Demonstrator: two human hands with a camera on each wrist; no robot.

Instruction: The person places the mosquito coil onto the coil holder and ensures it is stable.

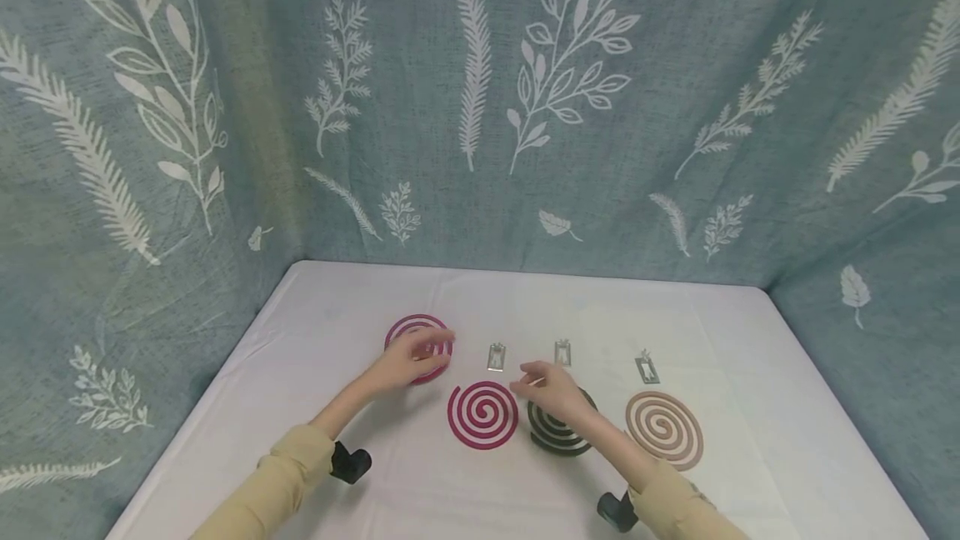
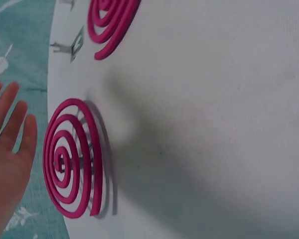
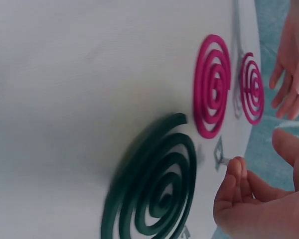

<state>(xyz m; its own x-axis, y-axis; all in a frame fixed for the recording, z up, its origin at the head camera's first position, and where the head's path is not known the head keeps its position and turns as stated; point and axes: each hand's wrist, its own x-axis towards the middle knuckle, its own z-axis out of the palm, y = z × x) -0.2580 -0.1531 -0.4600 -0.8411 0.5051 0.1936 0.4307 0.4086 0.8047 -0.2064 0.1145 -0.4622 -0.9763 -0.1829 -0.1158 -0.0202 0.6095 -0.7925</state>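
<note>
My left hand (image 1: pixel 405 359) hovers over the far-left pink mosquito coil (image 2: pixel 98 164), its fingers extended and holding nothing. Through that coil's gaps in the left wrist view, a thin metal stand shows beneath it, and the coil casts an offset shadow. Above the dark green mosquito coil (image 3: pixel 165 201) is my right hand (image 1: pixel 555 392), fingers loosely bent, the thumb apart from them and nothing between. A second pink coil (image 1: pixel 486 413) lies flat on the table, just left of the right hand. Part of the green coil is hidden under that hand in the head view.
At the right lies a tan coil (image 1: pixel 663 426). Behind the coils, small metal stands stand in a row: a left one (image 1: pixel 497 347), a middle one (image 1: pixel 563 345) and a right one (image 1: pixel 647 372). A white cloth covers the table (image 1: pixel 420 490); a patterned blue-green curtain (image 1: pixel 480 215) surrounds it.
</note>
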